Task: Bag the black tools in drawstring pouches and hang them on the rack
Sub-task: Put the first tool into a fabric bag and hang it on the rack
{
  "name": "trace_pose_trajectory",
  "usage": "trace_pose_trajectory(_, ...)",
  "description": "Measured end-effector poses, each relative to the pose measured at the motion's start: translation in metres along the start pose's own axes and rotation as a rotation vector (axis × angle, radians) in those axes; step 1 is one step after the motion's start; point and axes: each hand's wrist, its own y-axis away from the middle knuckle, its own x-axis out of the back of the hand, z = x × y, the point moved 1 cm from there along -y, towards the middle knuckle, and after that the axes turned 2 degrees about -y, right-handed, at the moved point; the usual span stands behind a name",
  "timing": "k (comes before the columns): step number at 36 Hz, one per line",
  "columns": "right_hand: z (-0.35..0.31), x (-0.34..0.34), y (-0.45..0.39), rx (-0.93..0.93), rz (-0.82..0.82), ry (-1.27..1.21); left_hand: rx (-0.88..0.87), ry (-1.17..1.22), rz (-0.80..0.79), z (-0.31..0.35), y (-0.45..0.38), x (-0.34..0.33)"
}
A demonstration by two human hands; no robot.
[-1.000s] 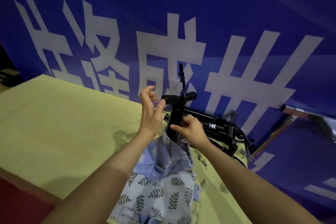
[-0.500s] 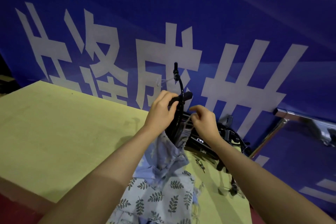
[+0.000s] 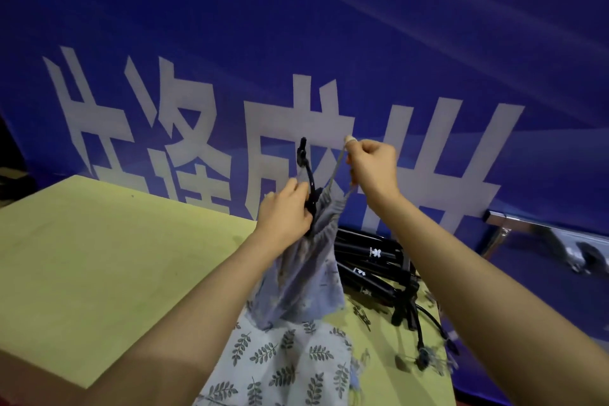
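Holding the pouch [image 3: 304, 260] up above the counter [image 3: 99, 257], we are at the closing step. Our left hand [image 3: 285, 212] grips the gathered mouth of the pouch together with the tool [image 3: 308, 175] inside it. Our right hand [image 3: 374, 168] pinches the cord [image 3: 336, 168] and draws it up and to the right, so the cord is tight between the hand and the mouth.

The pouch is soft, thin cloth. It folds easily and gives no support, so we judge that it is best held at the gathered neck, as the left hand does now. The tool is stiff, and its thin curved end stands out of the mouth, so the mouth probably cannot close fully around it. The cloth hangs straight, which suggests some weight inside, so we think the cord will carry the load when the pouch hangs on a rack.

More black tools [image 3: 372, 267] lie in a pile on the counter, just right of the pouch. A leaf-print cloth [image 3: 283, 362] lies on the near part of the counter, below the pouch. A metal bar [image 3: 514, 224] shows at the far right.
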Motion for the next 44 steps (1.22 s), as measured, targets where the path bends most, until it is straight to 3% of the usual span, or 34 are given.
trace_pose_trajectory(6,-0.004,-0.006,0.005,0.027,-0.096,-0.040,-0.010,-0.074,0.009,0.011,-0.003,0.001)
trace_pose_trajectory(10,-0.015,-0.007,0.006,0.141,-0.163,0.072,-0.007,0.227,-0.010,0.021,-0.010,0.007)
trace_pose_trajectory(13,-0.020,-0.009,0.011,0.264,-0.208,0.168,0.001,0.336,-0.162,0.029,-0.014,0.009)
trace_pose_trajectory(17,-0.013,-0.003,0.015,0.328,-0.155,0.189,0.016,0.173,-0.282,0.035,-0.015,0.007)
trace_pose_trajectory(22,-0.008,0.014,0.021,0.310,0.040,0.132,-0.124,-0.120,-0.228,0.038,-0.015,-0.007)
trace_pose_trajectory(32,-0.026,0.041,0.022,0.327,0.256,0.124,-0.054,-0.317,-0.071,0.067,-0.017,0.001)
trace_pose_trajectory(39,-0.066,0.097,0.021,0.402,0.383,0.038,0.017,-0.404,-0.053,0.124,-0.018,0.028)
trace_pose_trajectory(44,-0.085,0.156,0.035,0.434,0.388,0.058,0.069,-0.516,-0.116,0.189,-0.009,0.038)
